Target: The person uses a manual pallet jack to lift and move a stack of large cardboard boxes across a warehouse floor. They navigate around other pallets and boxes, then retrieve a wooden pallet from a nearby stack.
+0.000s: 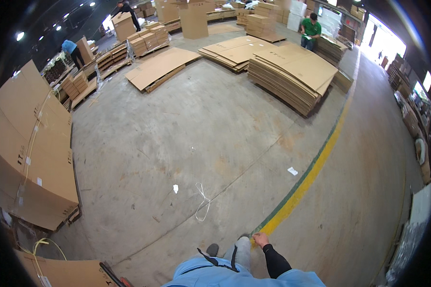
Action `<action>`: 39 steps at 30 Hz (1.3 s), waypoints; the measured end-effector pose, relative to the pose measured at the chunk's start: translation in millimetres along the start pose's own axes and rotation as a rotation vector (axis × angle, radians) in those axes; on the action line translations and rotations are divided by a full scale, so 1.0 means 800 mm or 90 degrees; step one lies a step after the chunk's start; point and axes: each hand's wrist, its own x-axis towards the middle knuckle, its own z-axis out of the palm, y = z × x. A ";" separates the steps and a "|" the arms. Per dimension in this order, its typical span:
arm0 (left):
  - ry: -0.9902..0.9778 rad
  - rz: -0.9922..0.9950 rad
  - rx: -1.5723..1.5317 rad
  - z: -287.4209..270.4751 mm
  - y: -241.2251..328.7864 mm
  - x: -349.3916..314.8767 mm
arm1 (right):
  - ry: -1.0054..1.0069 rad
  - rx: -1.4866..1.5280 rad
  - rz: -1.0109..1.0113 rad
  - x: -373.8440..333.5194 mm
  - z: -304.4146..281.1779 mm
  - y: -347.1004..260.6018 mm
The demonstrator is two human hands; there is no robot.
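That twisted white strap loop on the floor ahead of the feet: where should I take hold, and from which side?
Probably pinch the white strap loop where its strands cross near the middle, from above and the near side. It lies thin and low on the floor, and the crossing offers two strands together. The right hand is to its near right.

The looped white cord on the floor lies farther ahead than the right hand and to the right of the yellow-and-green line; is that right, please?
Not quite: the head view shows the looped white cord left of the yellow-and-green line. It does lie on the floor, farther ahead than the right hand.
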 end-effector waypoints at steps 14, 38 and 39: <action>0.085 0.034 -0.084 0.286 0.069 -0.163 | -0.086 -0.148 -0.071 0.333 -0.266 -0.172; 0.249 0.068 -0.176 0.846 0.221 -0.384 | -0.330 -0.233 -0.078 0.942 -0.539 -0.656; 0.258 0.047 -0.166 0.869 0.223 -0.409 | -0.356 -0.258 -0.128 0.969 -0.538 -0.696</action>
